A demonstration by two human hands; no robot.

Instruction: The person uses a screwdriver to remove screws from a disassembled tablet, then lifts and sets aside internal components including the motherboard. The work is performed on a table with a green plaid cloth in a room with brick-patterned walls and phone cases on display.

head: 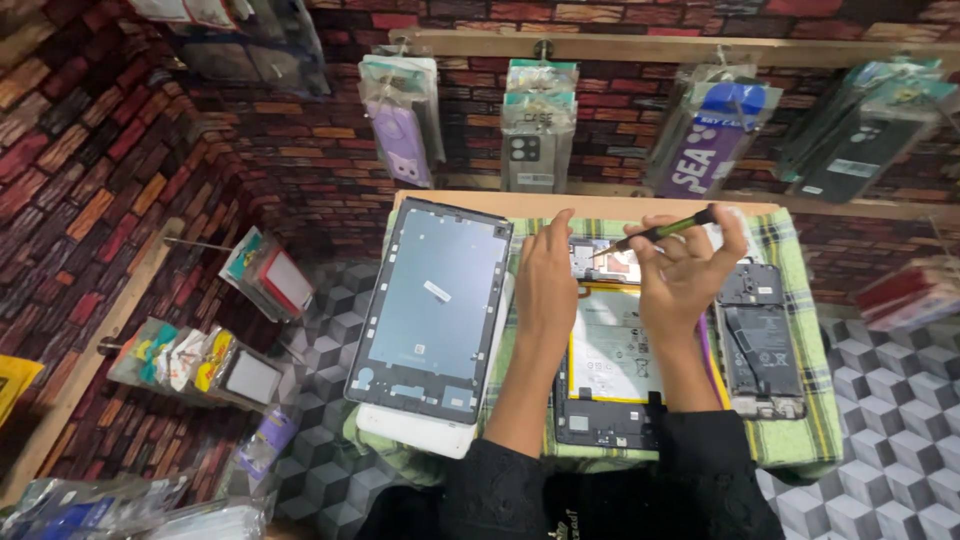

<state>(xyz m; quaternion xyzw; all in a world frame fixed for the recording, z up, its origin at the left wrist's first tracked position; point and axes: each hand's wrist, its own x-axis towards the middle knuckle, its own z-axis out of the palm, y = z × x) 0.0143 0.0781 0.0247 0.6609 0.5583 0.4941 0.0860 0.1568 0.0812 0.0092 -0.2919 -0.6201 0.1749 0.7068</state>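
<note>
Two hands work over an opened tablet (pixel 610 370) lying on a green checked cloth (pixel 800 420) on the surface. Its battery, edged in yellow, shows between the wrists; the board end lies at 12 o'clock under the fingertips. The left hand (pixel 545 285) rests flat on the tablet's left edge, fingers together and straight, holding nothing. At 3 o'clock from it, the right hand (pixel 685 270) has its fingers clamped on a screwdriver (pixel 660 232), whose tip points toward 9 o'clock and hangs just above the board. A tablet frame (pixel 430 310) lies at 9 o'clock of the left hand on a white panel (pixel 410 432). An opened phone (pixel 758 340) lies at 3 o'clock of the right hand. Farther off, packaged cases (pixel 535 125) hang on a brick-patterned wall (pixel 300 150).
</note>
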